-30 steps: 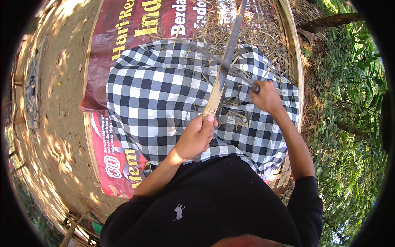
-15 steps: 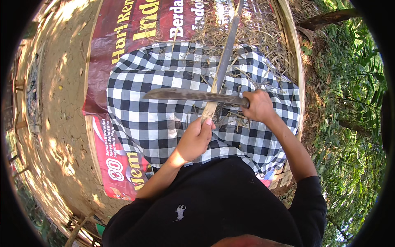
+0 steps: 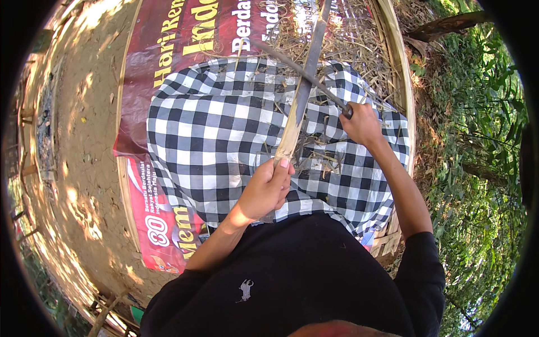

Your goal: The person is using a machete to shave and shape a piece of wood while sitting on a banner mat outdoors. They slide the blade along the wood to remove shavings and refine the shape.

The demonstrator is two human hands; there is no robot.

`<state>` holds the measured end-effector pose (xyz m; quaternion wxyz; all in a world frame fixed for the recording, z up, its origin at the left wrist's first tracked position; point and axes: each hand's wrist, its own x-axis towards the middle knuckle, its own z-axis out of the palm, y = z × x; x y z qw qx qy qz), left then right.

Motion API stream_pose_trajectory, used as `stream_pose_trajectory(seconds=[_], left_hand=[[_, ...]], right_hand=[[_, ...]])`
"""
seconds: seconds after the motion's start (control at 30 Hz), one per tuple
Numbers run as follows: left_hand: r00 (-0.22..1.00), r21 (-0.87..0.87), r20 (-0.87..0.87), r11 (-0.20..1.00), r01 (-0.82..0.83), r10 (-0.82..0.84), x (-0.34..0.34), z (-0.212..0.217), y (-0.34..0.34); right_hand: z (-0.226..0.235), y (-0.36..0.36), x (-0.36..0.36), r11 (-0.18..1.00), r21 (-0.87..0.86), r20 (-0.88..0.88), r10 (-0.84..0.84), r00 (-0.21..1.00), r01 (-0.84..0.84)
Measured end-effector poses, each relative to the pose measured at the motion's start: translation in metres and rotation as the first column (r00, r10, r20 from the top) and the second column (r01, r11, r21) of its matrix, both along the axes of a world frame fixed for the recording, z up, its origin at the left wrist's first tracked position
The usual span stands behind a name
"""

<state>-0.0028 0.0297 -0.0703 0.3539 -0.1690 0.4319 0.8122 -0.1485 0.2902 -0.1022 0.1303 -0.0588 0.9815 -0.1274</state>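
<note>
My left hand [image 3: 266, 188] is closed round the near end of a long wooden stick [image 3: 289, 133], its thumb lying along the top. The stick slants away to the upper right; its near part is pale and bare, the farther part grey-brown. In my right hand [image 3: 362, 124] is the dark handle of a machete [image 3: 325, 91]. The blade lies across the stick's grey part, its tip pointing to the far left and its thin edge-on side showing. Under both hands a black-and-white checked cloth [image 3: 196, 129] covers my lap.
A red printed banner [image 3: 140, 112] spreads beneath the cloth, over a platform with a pale wooden edge [image 3: 400, 50]. Shavings [image 3: 359, 50] litter its far right. Bare earth [image 3: 84, 140] lies to the left, green plants [image 3: 483, 168] to the right.
My right hand has moved the machete farther along the stick, away from my left hand. The blade has turned from nearly level to slanting. My left hand stays in place on the stick.
</note>
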Motion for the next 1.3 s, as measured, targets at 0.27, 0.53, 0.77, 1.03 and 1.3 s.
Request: stream_pose_trajectory(seconds=[0.27, 0.53, 0.77, 1.03, 1.3], left_hand=[[0.996, -0.173, -0.088, 0.985, 0.005, -0.02, 0.006, -0.011, 0.004], [0.947, -0.419, -0.306, 0.907, -0.045, -0.095, 0.011, -0.033, 0.015], [0.966, -0.399, -0.242, 0.917, -0.008, -0.097, 0.001, -0.023, -0.002], [0.922, -0.452, -0.37, 0.889, -0.071, -0.115, 0.009, -0.034, 0.009], [0.922, -0.501, -0.355, 0.864, -0.048, -0.155, 0.011, -0.023, 0.005]], right_hand=[[-0.015, 0.01, -0.015, 0.994, -0.008, -0.046, 0.11, 0.993, -0.11], [-0.008, -0.002, 0.0, 0.965, -0.023, 0.008, 0.26, 0.965, -0.26], [0.001, -0.016, 0.017, 0.972, -0.026, 0.069, 0.236, 0.969, -0.234], [-0.022, 0.008, 0.017, 0.971, -0.097, -0.069, 0.214, 0.974, -0.221], [-0.008, 0.008, -0.003, 0.976, -0.017, -0.051, 0.217, 0.975, -0.218]])
